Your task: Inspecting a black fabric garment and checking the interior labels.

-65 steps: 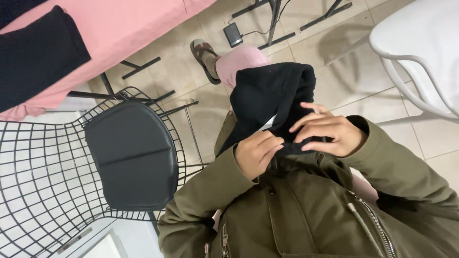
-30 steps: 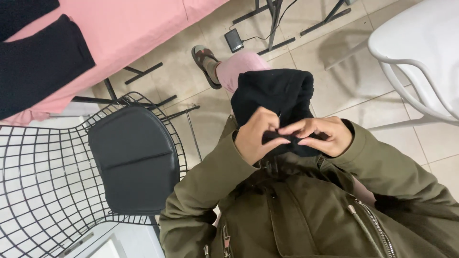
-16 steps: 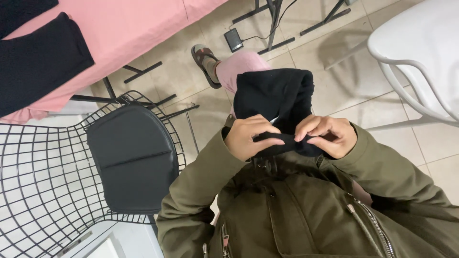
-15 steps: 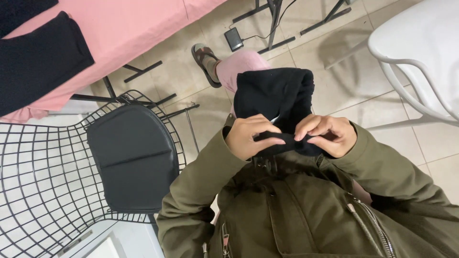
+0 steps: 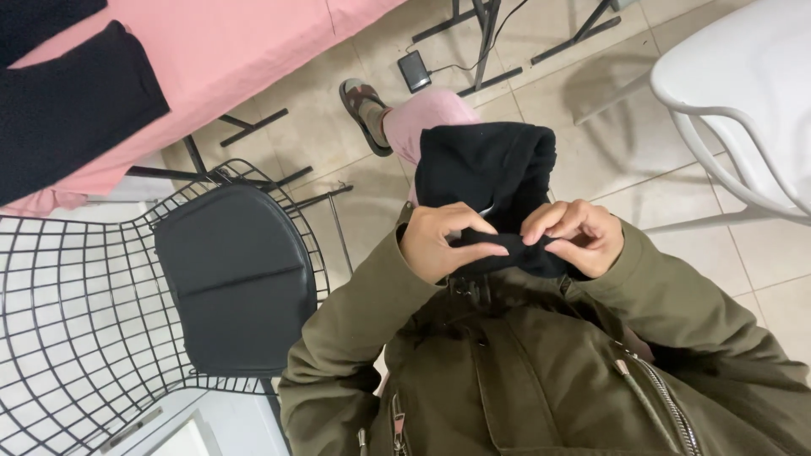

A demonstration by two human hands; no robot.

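A black knitted garment (image 5: 486,173) lies bunched on my lap over my pink trouser leg (image 5: 427,118). My left hand (image 5: 443,241) pinches its near edge from the left, thumb and fingers closed on the cloth. My right hand (image 5: 574,236) grips the same edge from the right, fingertips almost meeting the left hand's. Both olive green jacket sleeves (image 5: 676,312) run back to my body, and the jacket front fills the bottom of the view.
A black wire chair (image 5: 76,304) with a dark seat pad (image 5: 232,279) stands to my left. A pink cloth-covered table (image 5: 228,59) with folded black cloth (image 5: 68,110) is beyond it. A white chair (image 5: 743,93) is at right. A small dark device (image 5: 414,70) lies on the tiled floor.
Both hands have shifted along the garment's near edge and drawn closer together, fingertips now nearly touching. The garment stays on my lap.
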